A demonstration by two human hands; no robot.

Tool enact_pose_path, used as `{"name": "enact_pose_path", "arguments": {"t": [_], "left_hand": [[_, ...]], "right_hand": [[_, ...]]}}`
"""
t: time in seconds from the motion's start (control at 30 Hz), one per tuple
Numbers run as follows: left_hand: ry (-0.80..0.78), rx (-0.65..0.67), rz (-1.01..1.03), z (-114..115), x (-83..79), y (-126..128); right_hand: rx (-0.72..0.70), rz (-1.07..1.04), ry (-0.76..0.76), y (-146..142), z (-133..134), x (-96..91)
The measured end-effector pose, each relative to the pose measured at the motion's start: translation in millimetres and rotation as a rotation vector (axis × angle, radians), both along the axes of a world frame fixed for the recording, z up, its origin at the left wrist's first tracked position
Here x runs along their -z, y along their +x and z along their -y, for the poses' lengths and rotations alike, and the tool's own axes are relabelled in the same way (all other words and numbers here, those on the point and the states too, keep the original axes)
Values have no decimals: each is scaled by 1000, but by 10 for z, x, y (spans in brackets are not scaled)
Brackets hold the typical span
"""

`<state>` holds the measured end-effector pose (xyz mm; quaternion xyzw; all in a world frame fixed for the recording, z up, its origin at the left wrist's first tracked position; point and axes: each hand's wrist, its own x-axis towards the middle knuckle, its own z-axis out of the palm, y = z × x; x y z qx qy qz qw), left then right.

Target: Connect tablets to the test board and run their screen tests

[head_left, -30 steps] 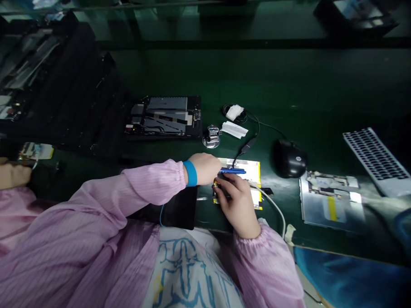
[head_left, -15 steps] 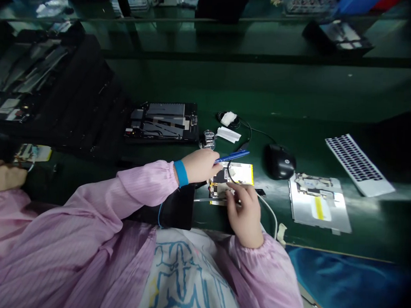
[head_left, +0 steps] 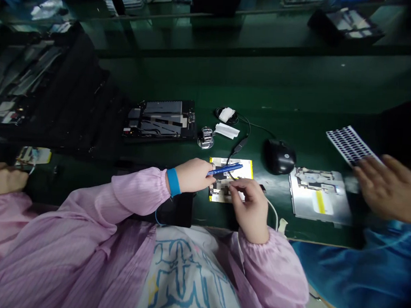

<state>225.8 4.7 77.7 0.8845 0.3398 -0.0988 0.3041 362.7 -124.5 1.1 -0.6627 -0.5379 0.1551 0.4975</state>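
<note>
Mouse (head_left: 279,156), counter (head_left: 206,138) close beside board (head_left: 246,170)

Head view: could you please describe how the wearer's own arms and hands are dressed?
Both arms wear loose, pale pink, finely striped sleeves with gathered cuffs. The left hand and right hand are bare, ungloved. A blue wristband circles the left wrist, with a thin blue cord trailing from it.

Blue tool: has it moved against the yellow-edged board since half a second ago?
Yes. The tip of the blue tool stood past the far edge of the yellow-edged board; now it lies over the board, nearer the person.
</note>
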Motion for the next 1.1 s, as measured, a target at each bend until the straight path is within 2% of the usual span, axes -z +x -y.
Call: {"name": "enact_pose_path", "arguments": {"t": [0.1,0.23,0.63,0.97,1.1], "left_hand": [[78,18,-40,18,70,6],[135,35,-77,42,142,37],[149,5,-154,95,151,86],[174,26,-177,116,157,86],[171,28,-151,119,197,87]], "right_hand": [[-96,186,6,-47,6,84],[-146,301,29,-95,5,161],[-167,349,3,-96,18,210],[-187,497,-4,-116,13,180],[-170,537,-68,-182,-2,157]]}}
